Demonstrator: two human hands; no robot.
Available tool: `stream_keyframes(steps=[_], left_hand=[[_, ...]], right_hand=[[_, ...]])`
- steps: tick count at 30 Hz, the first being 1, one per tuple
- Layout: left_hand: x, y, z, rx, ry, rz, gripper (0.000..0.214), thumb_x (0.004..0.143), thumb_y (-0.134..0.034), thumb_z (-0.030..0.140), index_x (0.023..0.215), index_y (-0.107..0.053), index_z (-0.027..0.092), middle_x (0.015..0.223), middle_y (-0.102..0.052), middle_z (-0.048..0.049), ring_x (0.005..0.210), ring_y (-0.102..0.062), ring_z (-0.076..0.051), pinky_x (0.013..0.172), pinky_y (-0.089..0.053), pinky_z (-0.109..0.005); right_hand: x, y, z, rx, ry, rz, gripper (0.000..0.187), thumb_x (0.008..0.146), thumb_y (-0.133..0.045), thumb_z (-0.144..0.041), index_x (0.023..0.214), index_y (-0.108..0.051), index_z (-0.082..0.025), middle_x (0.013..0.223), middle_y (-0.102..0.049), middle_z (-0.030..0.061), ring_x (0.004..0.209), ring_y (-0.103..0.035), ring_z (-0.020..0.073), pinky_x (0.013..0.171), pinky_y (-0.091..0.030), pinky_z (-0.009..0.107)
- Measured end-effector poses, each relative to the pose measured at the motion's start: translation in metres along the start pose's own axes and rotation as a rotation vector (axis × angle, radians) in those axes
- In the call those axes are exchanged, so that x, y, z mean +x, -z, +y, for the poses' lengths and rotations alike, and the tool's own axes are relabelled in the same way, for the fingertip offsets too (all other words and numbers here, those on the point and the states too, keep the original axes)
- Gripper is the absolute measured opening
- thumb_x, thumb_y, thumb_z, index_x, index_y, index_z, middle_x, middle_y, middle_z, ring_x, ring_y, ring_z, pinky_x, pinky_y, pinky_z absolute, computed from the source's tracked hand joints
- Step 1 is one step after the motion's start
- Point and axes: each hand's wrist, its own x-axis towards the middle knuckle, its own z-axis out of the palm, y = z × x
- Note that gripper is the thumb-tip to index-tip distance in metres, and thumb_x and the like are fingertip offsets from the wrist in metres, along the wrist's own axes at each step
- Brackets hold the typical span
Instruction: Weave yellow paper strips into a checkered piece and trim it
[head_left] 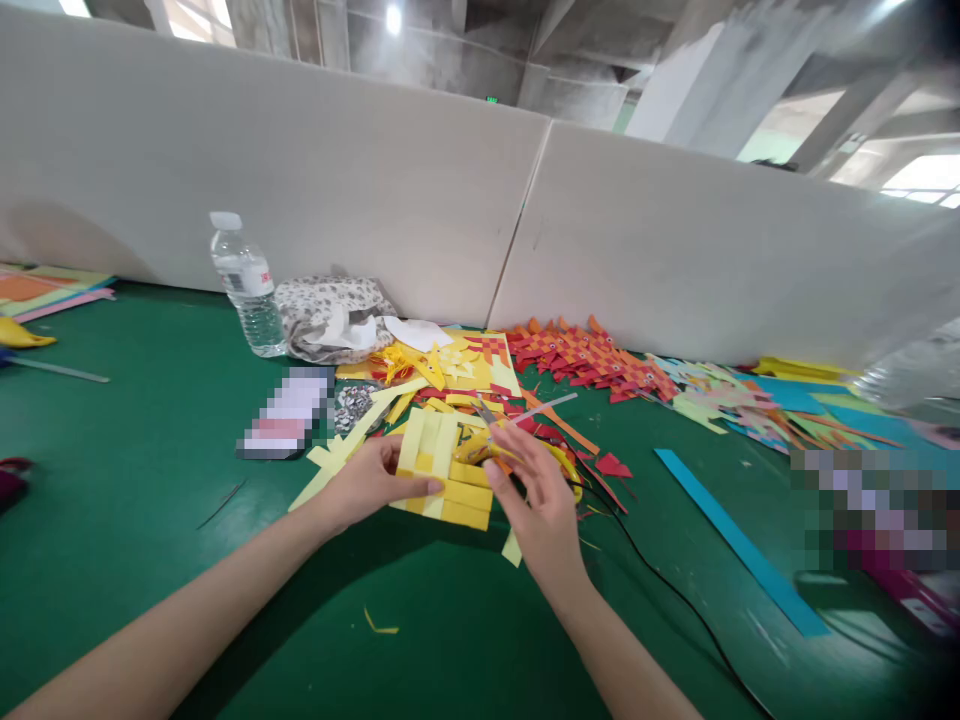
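My left hand (375, 483) grips the left side of a woven paper piece (469, 495), thumb on top. Pale yellow strips run one way in it and deeper yellow strips cross them, their ends reaching to the right. Curled at the right edge of the piece is my right hand (541, 495), thumb and fingertips close together around something yellow (474, 446); whether this is a bent strip or part of a tool behind is unclear. Beyond the fingers lie a grey metal blade or tip, a translucent stick (551, 405) and a black cord (652, 565).
Around the hands lie paper scraps (615, 465) and pale strips. Farther back are a phone (289, 412), a water bottle (247, 285), a patterned cloth bag (330, 310) and red-orange woven paper pieces (585, 355). A blue strip (739, 540) lies right. A white partition (300, 170) bounds the green table.
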Motion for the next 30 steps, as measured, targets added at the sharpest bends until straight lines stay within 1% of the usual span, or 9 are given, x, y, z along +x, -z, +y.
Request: stream_keyframes(steps=[3,5,8,12,14,16,21,25,30], left_hand=[[0.000,-0.004,-0.004,0.003,-0.034,-0.071,0.047,0.059,-0.074,0.025,0.102,-0.059,0.017,0.100,-0.067,-0.0051,0.088,-0.063,-0.020,0.079,-0.049,-0.032],[-0.001,-0.007,-0.005,-0.014,-0.046,-0.088,0.048,0.059,-0.074,0.023,0.104,-0.058,0.017,0.098,-0.068,-0.0043,0.087,-0.063,-0.020,0.079,-0.049,-0.032],[-0.002,-0.009,-0.005,0.016,-0.035,-0.069,0.042,0.060,-0.073,0.025,0.100,-0.060,0.017,0.091,-0.068,-0.0028,0.083,-0.063,-0.018,0.076,-0.049,-0.029],[-0.003,-0.008,-0.003,0.126,-0.028,0.034,0.025,0.063,-0.070,0.032,0.079,-0.062,0.015,0.076,-0.067,0.0003,0.070,-0.061,-0.014,0.064,-0.047,-0.023],[-0.004,-0.006,-0.004,0.156,-0.018,0.068,0.025,0.062,-0.071,0.035,0.072,-0.060,0.015,0.068,-0.064,0.0019,0.063,-0.059,-0.012,0.058,-0.045,-0.022],[-0.004,-0.005,-0.004,0.149,0.011,0.084,0.027,0.061,-0.071,0.037,0.072,-0.060,0.015,0.067,-0.064,0.0021,0.061,-0.059,-0.013,0.056,-0.044,-0.022],[-0.003,-0.002,-0.001,0.073,0.045,0.119,0.031,0.060,-0.071,0.037,0.082,-0.061,0.017,0.078,-0.067,0.0002,0.070,-0.061,-0.015,0.064,-0.047,-0.026],[-0.003,0.000,0.000,0.101,0.067,0.059,0.037,0.054,-0.076,0.032,0.083,-0.058,0.017,0.077,-0.065,0.0013,0.073,-0.061,-0.016,0.068,-0.048,-0.027],[-0.001,0.008,-0.002,0.114,0.057,0.068,0.038,0.057,-0.074,0.031,0.088,-0.057,0.017,0.085,-0.066,-0.0012,0.078,-0.062,-0.018,0.071,-0.049,-0.031]], right_hand=[[-0.003,-0.005,0.001,-0.060,-0.069,-0.160,0.032,0.072,-0.064,-0.027,0.102,-0.056,-0.021,0.091,-0.066,0.0056,0.087,-0.063,0.0196,0.080,-0.051,0.035],[-0.004,-0.005,0.002,-0.078,-0.121,-0.195,0.025,0.072,-0.064,-0.027,0.095,-0.058,-0.019,0.079,-0.067,0.0036,0.077,-0.065,0.0183,0.072,-0.052,0.032],[-0.004,-0.003,0.003,-0.071,-0.165,-0.216,0.028,0.072,-0.064,-0.028,0.097,-0.056,-0.019,0.076,-0.067,0.0030,0.075,-0.065,0.0179,0.069,-0.051,0.030],[-0.006,-0.003,0.001,-0.075,-0.170,-0.293,0.032,0.072,-0.063,-0.027,0.102,-0.052,-0.020,0.075,-0.067,0.0014,0.073,-0.064,0.0161,0.069,-0.050,0.029],[-0.008,-0.005,-0.001,-0.080,-0.182,-0.348,0.037,0.072,-0.063,-0.026,0.106,-0.050,-0.020,0.075,-0.066,0.0004,0.074,-0.063,0.0153,0.071,-0.049,0.029],[-0.010,-0.007,-0.003,-0.097,-0.210,-0.393,0.045,0.069,-0.066,-0.025,0.110,-0.047,-0.021,0.076,-0.066,-0.0005,0.075,-0.063,0.0151,0.073,-0.049,0.029],[-0.011,-0.009,-0.003,-0.181,-0.274,-0.394,0.051,0.066,-0.067,-0.022,0.112,-0.046,-0.025,0.076,-0.064,-0.0018,0.069,-0.061,0.0143,0.066,-0.048,0.027],[-0.012,-0.008,0.003,-0.146,-0.280,-0.391,0.052,0.067,-0.067,-0.023,0.113,-0.044,-0.025,0.076,-0.063,-0.0014,0.068,-0.059,0.0135,0.060,-0.047,0.024],[-0.010,-0.008,0.008,-0.089,-0.280,-0.309,0.049,0.065,-0.069,-0.026,0.108,-0.046,-0.023,0.071,-0.058,-0.0028,0.060,-0.055,0.0111,0.054,-0.045,0.022]])
